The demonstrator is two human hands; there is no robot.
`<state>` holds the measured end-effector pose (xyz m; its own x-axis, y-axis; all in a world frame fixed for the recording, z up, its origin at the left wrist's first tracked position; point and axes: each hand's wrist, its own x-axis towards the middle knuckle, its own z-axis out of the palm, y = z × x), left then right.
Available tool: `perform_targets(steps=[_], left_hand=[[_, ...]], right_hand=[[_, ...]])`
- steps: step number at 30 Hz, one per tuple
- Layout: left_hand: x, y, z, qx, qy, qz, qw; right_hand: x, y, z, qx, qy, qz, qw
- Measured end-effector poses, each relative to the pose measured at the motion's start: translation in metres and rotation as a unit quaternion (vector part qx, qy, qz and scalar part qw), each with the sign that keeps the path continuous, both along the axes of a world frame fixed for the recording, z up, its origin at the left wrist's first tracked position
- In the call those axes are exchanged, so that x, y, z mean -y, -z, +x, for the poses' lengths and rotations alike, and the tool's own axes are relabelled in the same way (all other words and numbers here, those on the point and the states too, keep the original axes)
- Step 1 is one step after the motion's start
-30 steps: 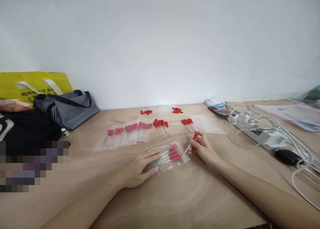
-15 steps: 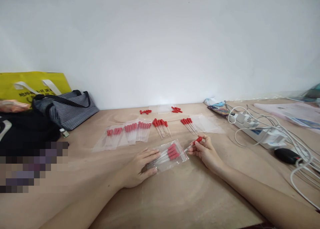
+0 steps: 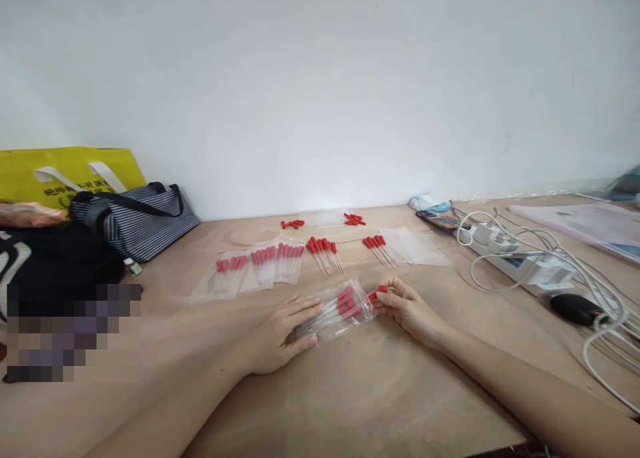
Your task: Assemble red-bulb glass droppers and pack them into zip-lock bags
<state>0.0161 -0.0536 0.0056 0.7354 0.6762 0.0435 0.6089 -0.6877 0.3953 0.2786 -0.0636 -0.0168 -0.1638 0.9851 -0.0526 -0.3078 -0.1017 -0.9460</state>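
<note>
In the head view, my left hand (image 3: 280,328) rests with thumb and fingers spread on the bottom end of a clear zip bag (image 3: 325,335), pressing it against the table. Inside that bag lie several droppers (image 3: 345,300) with red bulbs, all pointing left. My right hand (image 3: 405,311) pinches another dropper (image 3: 379,291) by its red bulb at the bag's open mouth, its tube inside the bag. Behind the hands are loose droppers in two groups, one left (image 3: 324,248) and one right (image 3: 379,245).
Filled zip bags (image 3: 265,265) overlap at the left. Flat bags (image 3: 413,245) and loose red bulbs (image 3: 291,224) lie further back. A power strip (image 3: 530,271) with tangled cables and a black mouse (image 3: 577,309) occupy the right. A striped bag (image 3: 140,221) stands at the left.
My right hand has moved left, sliding the dropper's tube into the bag up to its red bulb. The left hand stays in place on the bag.
</note>
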Motion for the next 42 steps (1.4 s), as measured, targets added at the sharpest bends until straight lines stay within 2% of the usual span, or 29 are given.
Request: perform_targets(steps=[5, 9, 13, 17, 20, 23, 25, 27, 31, 35, 38, 42], left_hand=[[0.0, 0.0, 0.001, 0.005, 0.0, -0.004, 1.0], [0.0, -0.001, 0.001, 0.004, -0.001, -0.005, 1.0], [0.0, -0.002, 0.002, 0.003, 0.0, -0.002, 1.0], [0.0, -0.002, 0.002, 0.009, -0.001, -0.003, 1.0], [0.0, -0.001, 0.001, 0.014, -0.003, -0.002, 1.0], [0.0, 0.0, 0.001, 0.013, -0.007, -0.004, 1.0], [0.0, 0.001, 0.001, 0.006, -0.01, -0.003, 1.0], [0.0, 0.001, 0.0, 0.003, -0.012, 0.0, 1.0], [0.0, 0.002, 0.0, 0.006, -0.011, 0.001, 1.0], [0.0, 0.003, -0.001, 0.008, -0.011, -0.002, 1.0], [0.0, 0.003, -0.002, 0.006, -0.011, -0.001, 1.0], [-0.001, 0.004, -0.002, 0.011, -0.002, 0.003, 1.0]], right_hand=[[-0.004, 0.002, 0.006, 0.026, -0.039, 0.009, 0.999], [-0.005, -0.001, 0.009, 0.115, -0.06, 0.011, 0.991], [-0.003, -0.006, 0.005, 0.185, -0.057, -0.002, 0.981], [0.001, -0.007, -0.001, 0.243, -0.047, 0.019, 0.969], [0.005, -0.006, -0.002, 0.302, -0.012, 0.069, 0.951], [0.007, -0.005, -0.002, 0.387, 0.029, 0.13, 0.912], [0.007, -0.002, -0.004, 0.427, 0.045, 0.142, 0.892], [0.005, 0.002, -0.005, 0.424, 0.055, 0.138, 0.893], [0.0, 0.013, -0.007, 0.35, 0.057, 0.112, 0.928], [-0.003, 0.018, -0.007, 0.304, 0.068, 0.104, 0.945], [-0.002, 0.017, -0.007, 0.297, 0.096, 0.111, 0.944], [-0.001, 0.013, -0.006, 0.336, 0.137, 0.13, 0.923]])
